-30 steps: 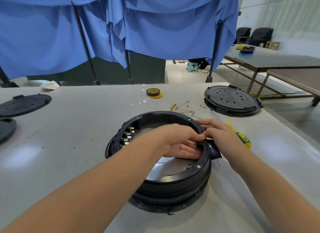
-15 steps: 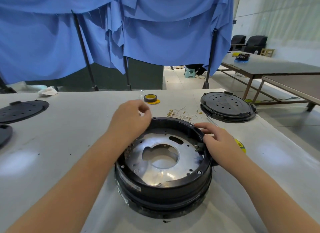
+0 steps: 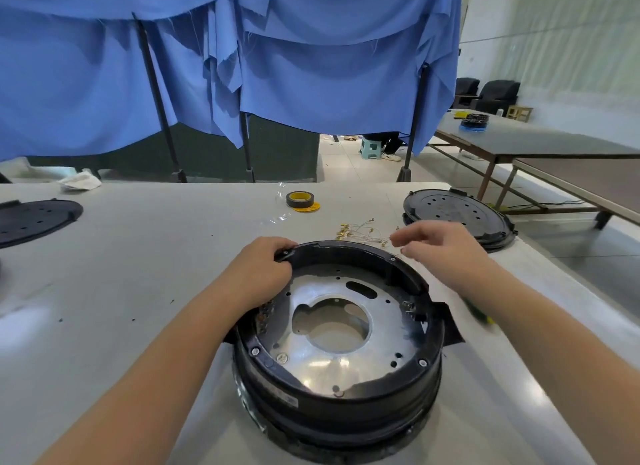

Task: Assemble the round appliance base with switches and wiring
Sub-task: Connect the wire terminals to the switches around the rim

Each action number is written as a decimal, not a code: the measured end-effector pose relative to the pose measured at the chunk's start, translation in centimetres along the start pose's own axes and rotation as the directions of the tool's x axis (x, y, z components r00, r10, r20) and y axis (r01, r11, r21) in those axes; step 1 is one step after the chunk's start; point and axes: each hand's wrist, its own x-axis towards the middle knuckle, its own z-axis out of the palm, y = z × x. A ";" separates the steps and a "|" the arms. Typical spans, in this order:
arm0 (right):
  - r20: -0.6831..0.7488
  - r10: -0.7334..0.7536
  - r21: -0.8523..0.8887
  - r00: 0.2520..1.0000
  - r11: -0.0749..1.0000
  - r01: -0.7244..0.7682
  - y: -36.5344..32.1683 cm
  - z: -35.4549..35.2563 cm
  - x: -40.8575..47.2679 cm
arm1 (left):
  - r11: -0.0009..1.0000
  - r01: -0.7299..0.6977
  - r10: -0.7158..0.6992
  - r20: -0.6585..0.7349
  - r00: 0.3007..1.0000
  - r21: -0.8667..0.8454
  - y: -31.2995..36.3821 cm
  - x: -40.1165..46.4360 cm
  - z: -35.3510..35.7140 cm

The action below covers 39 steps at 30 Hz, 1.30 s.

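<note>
The surface (image 3: pixel 138 274) is big and grey. On it, near the middle, sits the base (image 3: pixel 339 405), a round black ring with a shiny metal plate (image 3: pixel 346 364) inside. The plate has a big hole in the middle. Small metal switch tabs (image 3: pixel 265 317) stick up along the inside left wall, and another little switch (image 3: pixel 410 308) sits on the inside right wall. No wires are joined to them yet, as far as I can see.

A black lid (image 3: pixel 453 218) lies far right. Another black lid (image 3: pixel 38 218) lies far left.

The left hand (image 3: pixel 263 270) holds the far left rim of the base, with fingers curled over the edge. The right hand (image 3: pixel 440 246) is above the surface, just past the far right rim. Its fingers are loosely bent and hold nothing. It is close to the wires (image 3: pixel 363 230).

The wires are a thin, tangled bunch with tiny gold ends, lying just beyond the base. A tape roll (image 3: pixel 300 200) sits farther back. Something yellow and green (image 3: pixel 479 314) lies by the right arm, too blurry to name.

What could go wrong: the wires are tangled, so pulling one could drag the whole bunch. The thin ends could bend. If the left hand lets go, the base could slide.
</note>
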 end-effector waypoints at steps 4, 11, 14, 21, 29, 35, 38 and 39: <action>0.090 -0.069 -0.226 0.994 0.970 0.088 -0.8 1.0 5.2 | 1.000 -0.009 0.009 -0.020 1.000 -0.007 -0.1 0.0 0.2; 0.242 -0.009 -0.510 0.970 0.850 0.135 0.4 5.3 11.6 | 0.998 -0.011 0.008 -0.058 0.998 -0.054 -0.1 -0.2 0.1; 0.251 0.010 -0.544 0.968 0.829 0.133 0.7 6.2 12.7 | 0.998 -0.019 0.015 -0.062 0.998 -0.061 -0.2 -0.3 0.2; 0.253 0.000 -0.582 0.968 0.799 0.152 1.3 6.6 13.4 | 0.999 -0.015 0.012 -0.081 0.997 -0.047 -0.4 -0.1 0.4; 0.165 -0.062 -0.569 0.984 0.809 0.146 1.3 5.7 13.2 | 0.998 -0.016 0.011 -0.079 0.997 -0.061 -0.1 -0.5 0.4; 0.004 -0.157 -0.513 0.988 0.847 0.137 0.7 3.7 13.1 | 0.999 -0.022 0.019 -0.080 0.997 -0.038 0.0 -0.5 0.4; -0.048 -0.199 -0.457 0.979 0.876 0.156 0.2 2.7 12.7 | 0.999 -0.017 0.014 -0.081 0.997 -0.035 -0.2 -0.4 0.4; -0.063 -0.221 -0.441 0.973 0.881 0.171 -0.2 2.3 12.4 | 0.999 -0.013 0.010 -0.080 0.997 -0.032 -0.3 -0.3 0.4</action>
